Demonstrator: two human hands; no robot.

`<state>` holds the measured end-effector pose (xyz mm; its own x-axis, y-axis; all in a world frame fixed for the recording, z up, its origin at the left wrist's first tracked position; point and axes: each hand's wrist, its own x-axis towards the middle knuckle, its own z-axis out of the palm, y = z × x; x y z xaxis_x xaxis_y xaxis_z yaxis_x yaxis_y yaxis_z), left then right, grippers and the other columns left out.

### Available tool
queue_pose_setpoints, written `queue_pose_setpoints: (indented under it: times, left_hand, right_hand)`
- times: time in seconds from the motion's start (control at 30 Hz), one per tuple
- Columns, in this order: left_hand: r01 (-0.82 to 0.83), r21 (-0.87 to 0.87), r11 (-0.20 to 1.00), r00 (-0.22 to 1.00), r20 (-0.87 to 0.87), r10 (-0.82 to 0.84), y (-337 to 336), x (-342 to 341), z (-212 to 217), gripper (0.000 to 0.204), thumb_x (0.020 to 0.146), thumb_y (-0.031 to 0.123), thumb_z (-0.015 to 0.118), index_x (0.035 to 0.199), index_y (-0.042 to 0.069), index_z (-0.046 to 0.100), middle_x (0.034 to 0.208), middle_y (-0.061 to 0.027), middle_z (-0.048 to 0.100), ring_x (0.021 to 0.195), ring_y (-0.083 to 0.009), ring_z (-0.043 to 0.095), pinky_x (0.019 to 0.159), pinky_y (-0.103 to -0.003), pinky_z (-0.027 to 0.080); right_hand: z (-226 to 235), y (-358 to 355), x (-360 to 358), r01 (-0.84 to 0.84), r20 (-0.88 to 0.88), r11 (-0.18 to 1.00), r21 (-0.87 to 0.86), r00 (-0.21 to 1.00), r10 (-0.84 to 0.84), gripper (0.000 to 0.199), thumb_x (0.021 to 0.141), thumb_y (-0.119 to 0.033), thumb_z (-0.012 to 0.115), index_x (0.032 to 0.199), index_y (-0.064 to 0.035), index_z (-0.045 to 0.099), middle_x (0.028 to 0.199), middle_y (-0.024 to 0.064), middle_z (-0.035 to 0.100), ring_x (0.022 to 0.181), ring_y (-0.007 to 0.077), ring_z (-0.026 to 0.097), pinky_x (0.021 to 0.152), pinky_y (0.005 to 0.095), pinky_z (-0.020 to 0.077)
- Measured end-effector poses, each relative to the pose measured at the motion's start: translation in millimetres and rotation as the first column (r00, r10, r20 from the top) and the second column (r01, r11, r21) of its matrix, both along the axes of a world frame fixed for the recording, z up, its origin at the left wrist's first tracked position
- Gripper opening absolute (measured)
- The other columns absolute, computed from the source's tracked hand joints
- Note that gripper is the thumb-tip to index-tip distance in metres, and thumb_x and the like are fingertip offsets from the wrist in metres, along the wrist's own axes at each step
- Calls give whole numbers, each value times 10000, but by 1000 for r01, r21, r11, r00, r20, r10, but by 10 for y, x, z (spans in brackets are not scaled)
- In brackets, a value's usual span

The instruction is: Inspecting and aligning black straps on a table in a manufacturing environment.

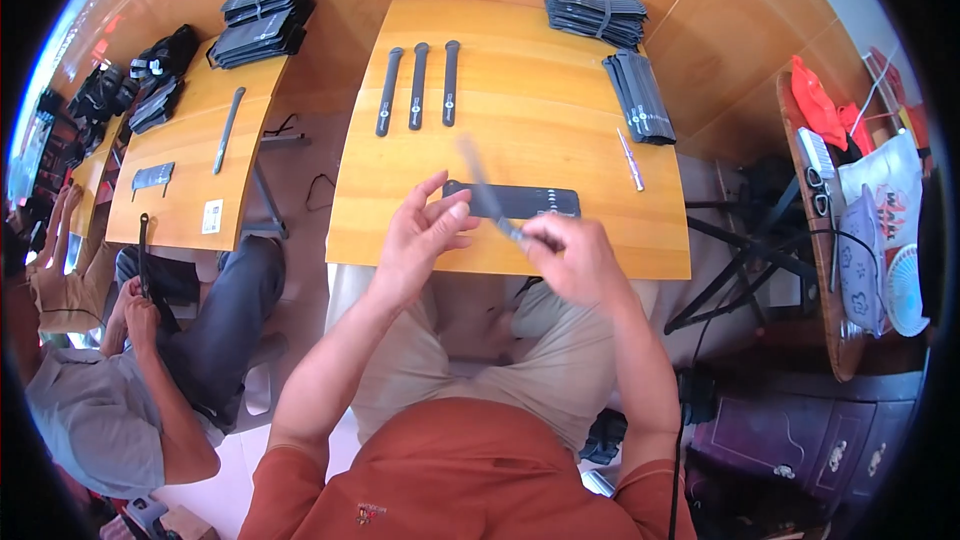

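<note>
So the right hand [578, 258]'s pinching a blurry dark strap [487, 192] mid-frame, left hand [425, 240]'s loose and empty just left of it, flat black piece [545, 202] lying on the table [530, 145] dead center.

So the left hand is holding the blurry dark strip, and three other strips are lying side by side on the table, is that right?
Not quite: the head view shows the right hand holding the blurry dark strip, not the left hand. The three other strips do lie side by side on the table.
</note>
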<state>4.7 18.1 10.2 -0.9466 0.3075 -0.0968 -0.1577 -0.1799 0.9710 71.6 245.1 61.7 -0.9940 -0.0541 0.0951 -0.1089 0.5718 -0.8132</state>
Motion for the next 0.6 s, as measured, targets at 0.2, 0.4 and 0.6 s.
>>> queue_pose_setpoints:
  times: [0.2, 0.4, 0.6]
  left_hand:
    - [45, 387, 921, 973, 194, -129, -228, -48, -86, 557, 983, 52, 710, 1479, 56, 458, 1002, -81, 728, 775, -113, 680, 658, -253, 580]
    - [-157, 293, 943, 983, 134, 123, -150, 25, -9, 366, 961, -14, 703, 1311, 33, 609, 902, -45, 696, 742, -129, 666, 658, -271, 562]
    - [-141, -32, 989, 990, 25, 142, -220, -49, -283, 161, 956, 49, 749, 1107, 7, 716, 856, -43, 729, 720, -110, 679, 694, -245, 568]
  right_hand:
    - [-19, 28, 352, -28, 125, 961, -274, 990, 65, 150, 947, -69, 728, 1044, 47, 727, 832, 65, 722, 737, 101, 662, 686, 262, 534]
    - [-238, 186, 345, 116, 200, 932, -343, 979, -49, 163, 946, -74, 735, 1058, 46, 734, 853, 59, 728, 742, 102, 640, 697, 256, 519]
    - [-516, 423, 222, 165, 241, 888, -429, 968, -64, 188, 979, -108, 723, 1083, 49, 732, 785, 27, 688, 721, 63, 623, 668, 226, 506]
